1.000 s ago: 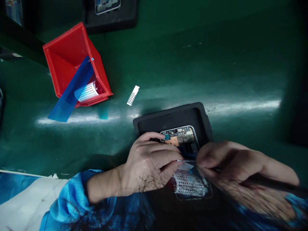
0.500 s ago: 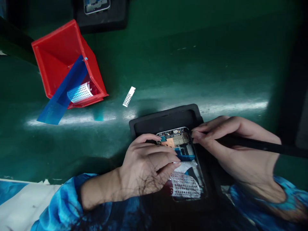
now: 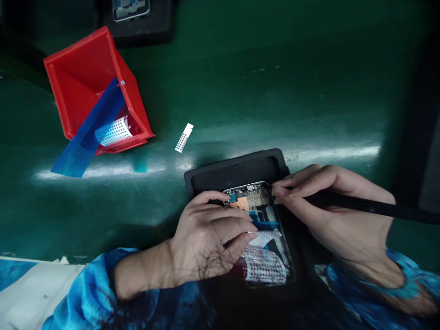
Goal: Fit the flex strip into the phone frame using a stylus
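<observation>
"What's on that green table [image 3: 247, 96]?"

"A red bin [image 3: 84, 64], with a blue strip [image 3: 85, 133] poking out over its edge. It looks too long to fit. A small white strip [image 3: 184, 138] lies alone between the bin and a black tray [image 3: 230, 173]."

"Where's the phone?"

"The open phone [image 3: 253, 199] is in the tray, close to the person. The tray has a raised rim, maybe so the phone won't slide. A dotted sheet [image 3: 264, 266] curls over the phone's near end."

"And the hands?"

"The left hand [image 3: 209, 236] lies over the phone's left side, likely to keep it steady. Its thumb and finger almost meet by the sheet, but I can't tell if they pinch anything."

"The other one?"

"The right hand [image 3: 326, 219] is closed around a black stick [image 3: 374, 207]. Its finger and thumb tips press together at the phone's right edge, perhaps for careful work."
</observation>
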